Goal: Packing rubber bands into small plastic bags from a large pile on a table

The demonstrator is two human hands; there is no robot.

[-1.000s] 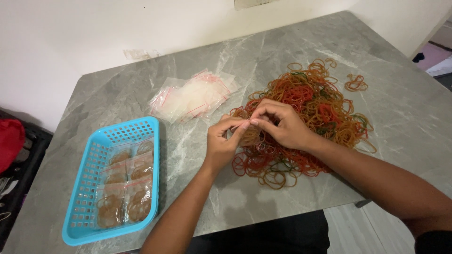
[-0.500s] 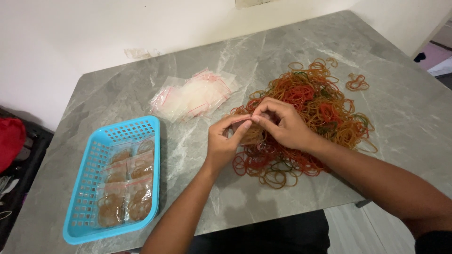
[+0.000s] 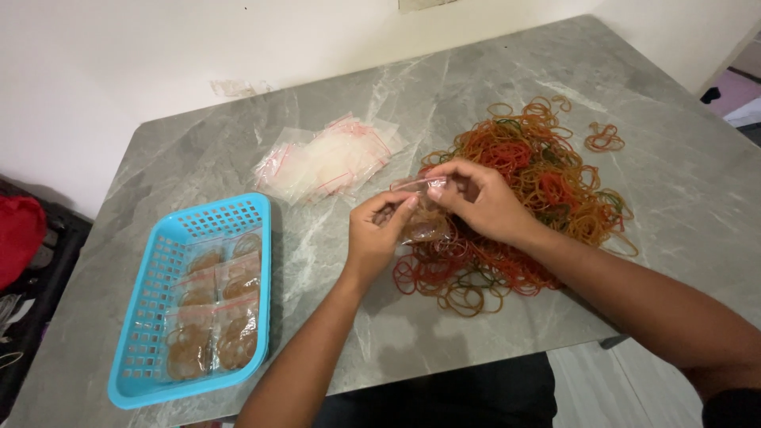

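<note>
Your left hand (image 3: 379, 230) and right hand (image 3: 476, 198) meet just above the near-left edge of the pile of rubber bands (image 3: 523, 190), and between them they grasp one small clear bag (image 3: 424, 215). The fingertips of both hands pinch the bag's top edge, left fingers on one end and right fingers on the other, so that the strip along its mouth lies stretched between them; the body of the bag hangs below, and brownish bands show through it. Held this way, the bag stays over the pile rather than resting on the table (image 3: 682, 182). Whether its mouth is sealed or parted cannot be told. To the left of the pile, beyond your hands, lies a loose stack of empty bags (image 3: 329, 158) with red strips, within easy reach of the left hand. Farther left of the pile, near the table's front edge, stands a blue basket (image 3: 158, 261) holding several flat bags filled with bands, laid side by side. A few stray bands (image 3: 604, 139) lie apart, to the right of the pile's far side.
</note>
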